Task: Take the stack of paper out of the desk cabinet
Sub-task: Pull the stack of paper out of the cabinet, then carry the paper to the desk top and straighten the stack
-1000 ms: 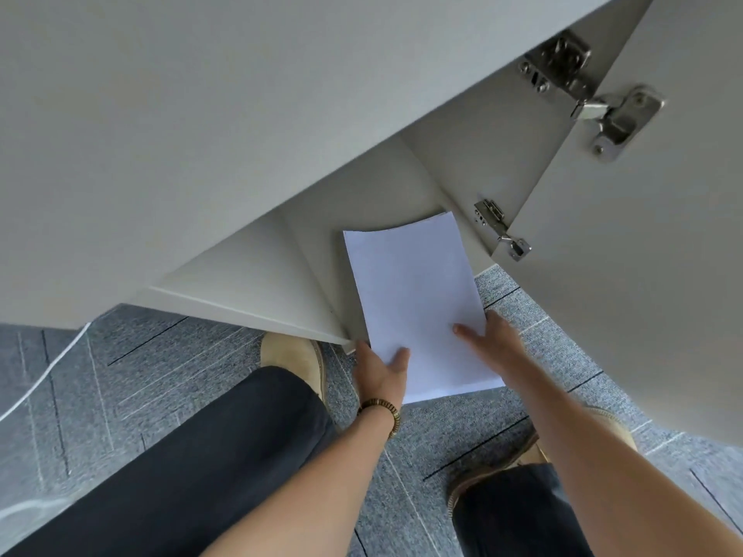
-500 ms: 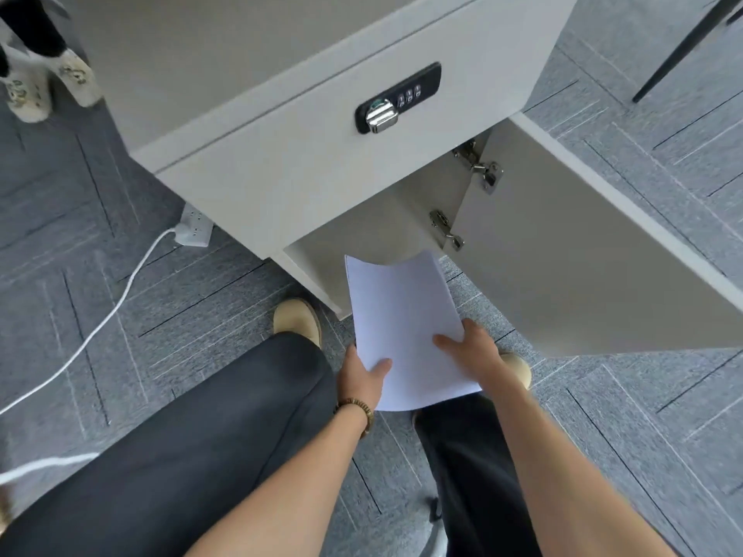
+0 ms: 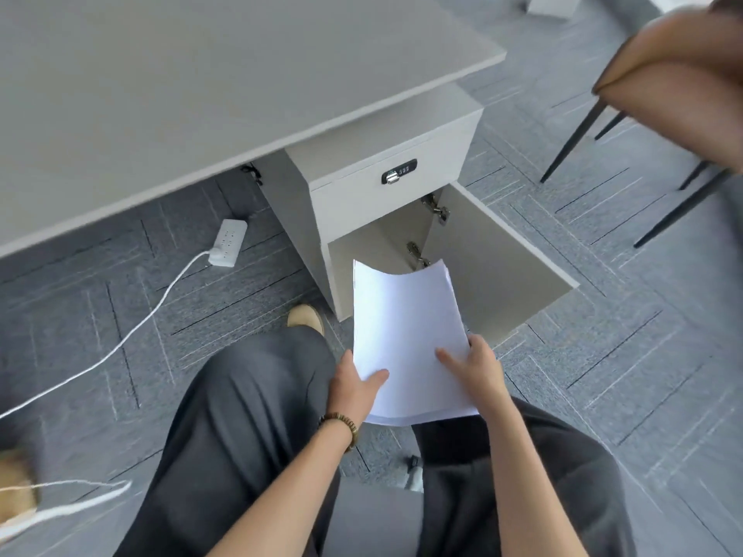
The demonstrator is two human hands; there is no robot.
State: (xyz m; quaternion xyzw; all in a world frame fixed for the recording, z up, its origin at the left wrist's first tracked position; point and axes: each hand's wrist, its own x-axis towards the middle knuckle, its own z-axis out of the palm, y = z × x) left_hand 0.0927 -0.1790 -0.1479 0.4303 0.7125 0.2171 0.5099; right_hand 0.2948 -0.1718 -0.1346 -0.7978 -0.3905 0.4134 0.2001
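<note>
A stack of white paper (image 3: 406,327) is held in front of the open desk cabinet (image 3: 374,251), fully outside it and bowed slightly at its far edge. My left hand (image 3: 354,389) grips the stack's near left corner, thumb on top. On the near right side, my right hand (image 3: 476,369) holds the sheets with fingers spread over them. The cabinet door (image 3: 494,271) hangs open to the right, its hinges showing. Above the opening sits a drawer with a combination lock (image 3: 399,171).
The grey desk top (image 3: 181,94) spans the upper left. A white power strip (image 3: 227,243) and its cable lie on the grey carpet to the left. A tan chair (image 3: 679,86) with dark legs stands at the upper right. My knees fill the foreground.
The view has risen and pulled back from the cabinet. Both hands have drawn the paper stack out of the cabinet and toward my lap.
</note>
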